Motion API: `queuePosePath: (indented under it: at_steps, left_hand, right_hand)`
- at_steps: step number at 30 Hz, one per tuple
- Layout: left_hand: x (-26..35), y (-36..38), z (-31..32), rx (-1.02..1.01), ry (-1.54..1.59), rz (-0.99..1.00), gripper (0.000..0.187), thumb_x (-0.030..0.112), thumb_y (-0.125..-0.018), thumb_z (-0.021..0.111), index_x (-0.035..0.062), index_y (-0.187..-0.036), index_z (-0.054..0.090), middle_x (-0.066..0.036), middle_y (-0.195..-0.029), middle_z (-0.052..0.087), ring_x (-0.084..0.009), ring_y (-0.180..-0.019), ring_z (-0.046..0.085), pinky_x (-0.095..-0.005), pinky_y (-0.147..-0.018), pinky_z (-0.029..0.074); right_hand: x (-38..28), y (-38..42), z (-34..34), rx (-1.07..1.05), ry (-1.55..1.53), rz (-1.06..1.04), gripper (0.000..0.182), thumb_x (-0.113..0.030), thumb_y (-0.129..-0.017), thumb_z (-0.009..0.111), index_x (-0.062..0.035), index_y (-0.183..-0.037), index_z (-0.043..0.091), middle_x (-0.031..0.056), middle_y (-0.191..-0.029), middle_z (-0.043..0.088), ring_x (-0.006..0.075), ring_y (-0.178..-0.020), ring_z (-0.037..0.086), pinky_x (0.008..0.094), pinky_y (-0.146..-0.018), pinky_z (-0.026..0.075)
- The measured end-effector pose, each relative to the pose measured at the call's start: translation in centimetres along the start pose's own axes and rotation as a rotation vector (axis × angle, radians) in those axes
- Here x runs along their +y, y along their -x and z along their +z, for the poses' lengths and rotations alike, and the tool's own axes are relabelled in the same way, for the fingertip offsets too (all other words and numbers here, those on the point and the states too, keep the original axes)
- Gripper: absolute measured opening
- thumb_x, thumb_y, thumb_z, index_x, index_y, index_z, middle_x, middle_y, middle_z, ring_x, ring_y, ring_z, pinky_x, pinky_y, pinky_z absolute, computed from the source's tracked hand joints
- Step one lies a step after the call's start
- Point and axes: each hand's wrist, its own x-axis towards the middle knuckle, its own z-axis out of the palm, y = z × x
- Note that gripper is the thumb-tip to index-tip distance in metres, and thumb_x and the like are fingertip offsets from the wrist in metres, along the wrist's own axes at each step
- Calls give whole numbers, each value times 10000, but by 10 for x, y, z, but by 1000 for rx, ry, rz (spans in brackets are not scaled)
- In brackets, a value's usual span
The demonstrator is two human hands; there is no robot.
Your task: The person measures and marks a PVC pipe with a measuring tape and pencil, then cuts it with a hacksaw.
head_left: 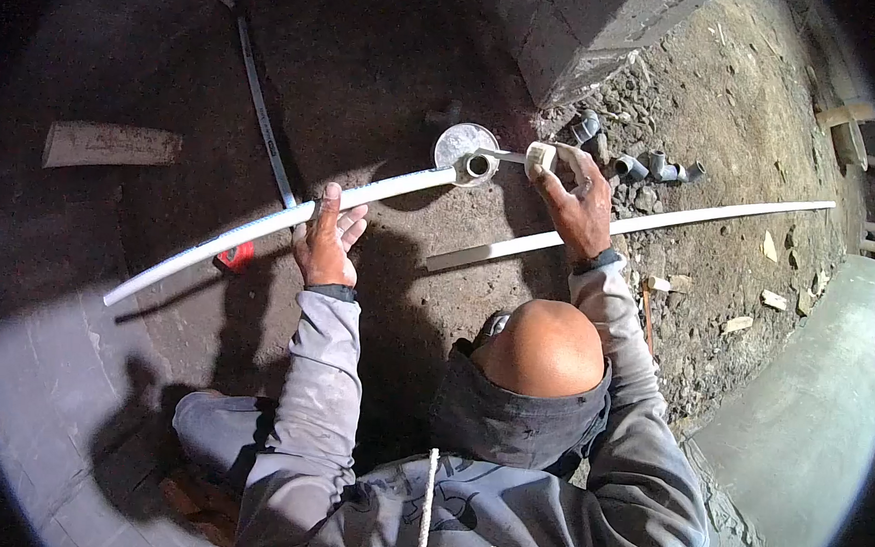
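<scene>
My left hand [329,252] is closed round a long white plastic pipe [229,238], thumb on top and fingers beneath. At the pipe's far end is a fitting with a round grey opening [477,165]. This end lies over a round container [463,140] with whitish contents. My right hand [580,202] pinches a pale, blocky handle [540,157]. From the handle a thin flat strip [505,155] reaches left toward the fitting; whether it touches cannot be made out. A second white pipe [509,248] lies on the ground, passing under my right wrist.
Several grey pipe elbows [656,167] lie among rubble on the right. A red tape measure [236,256] sits below the held pipe, with a thin strip [258,102] running up behind. A wooden board [113,145] lies left. A concrete block [602,33] stands at the top.
</scene>
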Motion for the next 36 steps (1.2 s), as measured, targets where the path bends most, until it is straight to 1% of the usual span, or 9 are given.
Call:
queuePosePath:
  at_steps: [3,5,9,16,23,27,29,32,36]
  left_hand:
    - [-3,-1,9,-11,-4,-3,518,415,-735,756,40,-1033,560,-86,-906,634,-195,-777,664,-254,-618,530]
    - [-3,1,15,-21,4,-10,515,413,-728,763,42,-1023,562,-86,-899,636,-192,-772,664,-253,-619,529]
    - [-3,3,21,-30,14,-14,508,403,-727,767,46,-1023,561,-89,-904,638,-198,-780,666,-256,-637,528]
    - [2,0,17,-5,22,-24,519,407,-738,756,40,-1046,556,-83,-933,640,-208,-807,665,-273,-676,526]
    - [5,0,8,-19,20,-39,537,416,-744,748,36,-1069,553,-90,-954,635,-206,-853,654,-267,-717,518]
    - [6,-2,0,-68,76,-14,485,354,-769,738,25,-1074,554,-97,-973,630,-221,-884,645,-279,-749,520]
    - [7,-3,-3,-101,107,4,446,318,-787,729,23,-1074,555,-99,-978,629,-228,-890,643,-287,-759,524]
    - [7,-3,-7,-147,138,38,353,249,-802,715,33,-1033,557,-95,-966,629,-217,-864,645,-298,-739,538]
    - [10,-1,-11,-226,134,72,300,177,-830,676,43,-1063,544,-103,-1028,612,-202,-949,620,-315,-804,530]
  right_hand:
    - [-22,5,-8,-3,-64,-16,390,-222,-735,686,18,-1032,603,159,-918,617,278,-852,620,344,-769,485]
    - [-37,9,-9,-105,-83,-45,396,-232,-741,685,13,-1040,601,159,-927,615,281,-857,617,349,-767,483]
    - [-29,14,1,-75,4,-164,408,-257,-746,675,-2,-1052,589,174,-919,583,323,-849,604,383,-736,482]
    - [-27,29,2,-125,60,-145,402,-253,-731,677,-14,-1041,582,171,-898,561,358,-812,591,407,-697,482]
    - [-23,24,11,-132,56,-128,418,-264,-728,685,-2,-1037,583,177,-910,566,349,-825,592,397,-713,482]
    - [-23,18,13,-42,-88,-95,418,-248,-741,702,9,-1049,583,156,-915,597,274,-840,616,354,-755,489]
    - [-28,16,10,-29,-98,-101,412,-241,-747,703,6,-1055,585,150,-907,598,261,-825,615,347,-751,488]
    - [-32,14,8,-15,-107,-114,404,-233,-751,699,4,-1057,586,145,-907,597,253,-824,614,346,-749,487]
    - [-39,9,9,24,-121,-167,398,-241,-760,689,5,-1055,585,143,-899,594,264,-819,614,349,-737,486]
